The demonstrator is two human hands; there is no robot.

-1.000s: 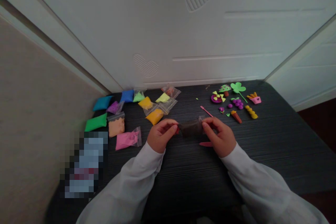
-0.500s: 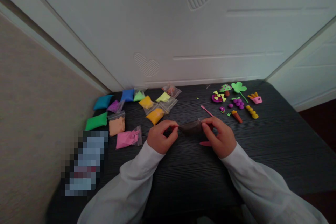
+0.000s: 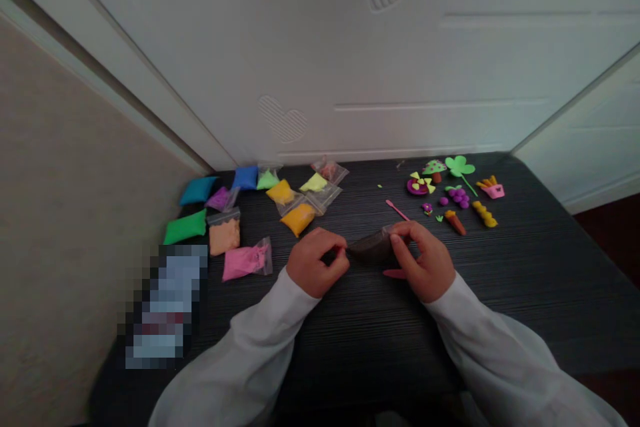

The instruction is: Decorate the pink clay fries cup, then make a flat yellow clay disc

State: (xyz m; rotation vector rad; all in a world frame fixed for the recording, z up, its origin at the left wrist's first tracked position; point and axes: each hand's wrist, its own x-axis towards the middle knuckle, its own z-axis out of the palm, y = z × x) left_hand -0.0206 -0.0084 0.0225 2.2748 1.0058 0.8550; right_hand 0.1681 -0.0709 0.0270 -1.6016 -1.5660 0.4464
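Our left hand (image 3: pixel 317 262) pinches the dark packet (image 3: pixel 373 249) at nine o'clock; our right hand (image 3: pixel 426 265) has fingers clamped on its two o'clock end. Pink stick (image 3: pixel 397 210) near, one o'clock.

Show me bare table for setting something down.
Free: table right of the yellow twist and right sleeve; also between the sleeves, nearer than the brown bag and pink blade. Crowded: back left, with bags; back right, with clay figures.
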